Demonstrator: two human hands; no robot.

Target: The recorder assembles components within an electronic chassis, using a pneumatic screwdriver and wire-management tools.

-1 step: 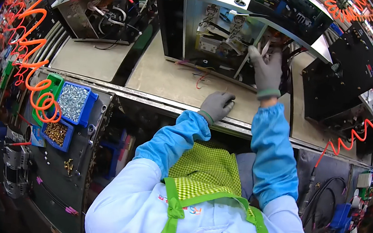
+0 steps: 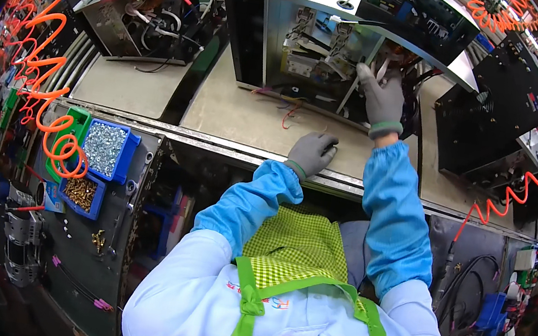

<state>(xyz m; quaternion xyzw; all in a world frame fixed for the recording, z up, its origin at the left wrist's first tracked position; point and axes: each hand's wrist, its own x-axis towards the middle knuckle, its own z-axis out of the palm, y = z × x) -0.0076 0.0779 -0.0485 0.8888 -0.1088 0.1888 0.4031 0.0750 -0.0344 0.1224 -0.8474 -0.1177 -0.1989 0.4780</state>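
Observation:
My left hand (image 2: pixel 312 154), in a grey glove, rests at the front edge of the workbench (image 2: pixel 235 112). Its fingers are curled in loosely, with nothing seen in them. My gloved right hand (image 2: pixel 382 103) reaches into the right bay of an open metal cabinet (image 2: pixel 253 35). The thumb stands apart from the fingers beside the cabinet's upright divider, and white wires (image 2: pixel 383 67) show between them. The fingertips are partly hidden among the dark wiring. Thin coloured wires (image 2: pixel 288 112) hang from the cabinet's lower edge onto the bench, left of my right hand.
Another open cabinet (image 2: pixel 145 20) with loose wiring stands left, and a black one (image 2: pixel 490 110) right. Blue bins hold silvery fasteners (image 2: pixel 104 148) and brass-coloured ones (image 2: pixel 80 192). Orange coiled hoses (image 2: pixel 59 94) hang at the left; a red coiled cord (image 2: pixel 534 181) hangs right.
My right hand has shifted slightly left and turned a little at the cabinet opening. My left hand stays almost in place at the bench edge.

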